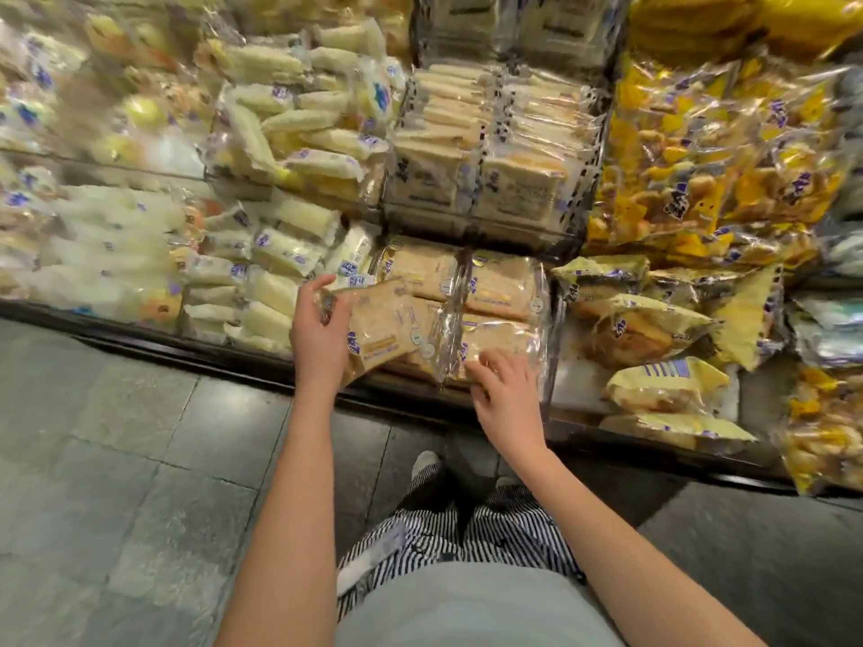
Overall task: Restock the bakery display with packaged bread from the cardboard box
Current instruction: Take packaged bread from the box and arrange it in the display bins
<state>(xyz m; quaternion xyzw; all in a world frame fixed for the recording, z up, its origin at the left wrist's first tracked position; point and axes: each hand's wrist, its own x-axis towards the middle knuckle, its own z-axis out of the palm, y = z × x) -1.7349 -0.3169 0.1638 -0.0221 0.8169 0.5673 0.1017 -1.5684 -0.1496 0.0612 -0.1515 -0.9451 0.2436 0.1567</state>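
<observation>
My left hand (321,331) grips a clear-wrapped pack of tan bread (383,326), held tilted over the front of the lowest shelf compartment. My right hand (506,394) lies with spread fingers on the near edge of another pack (495,343) lying in that same compartment. More tan packs (502,282) are stacked behind it. The cardboard box is not in view.
Tiered display shelves are packed with white sandwich packs (271,254) on the left, toast packs (490,147) in the middle and yellow bags (700,179) on the right. A dark shelf edge (187,352) runs above the grey tiled floor (116,459). My striped trousers and shoes are below.
</observation>
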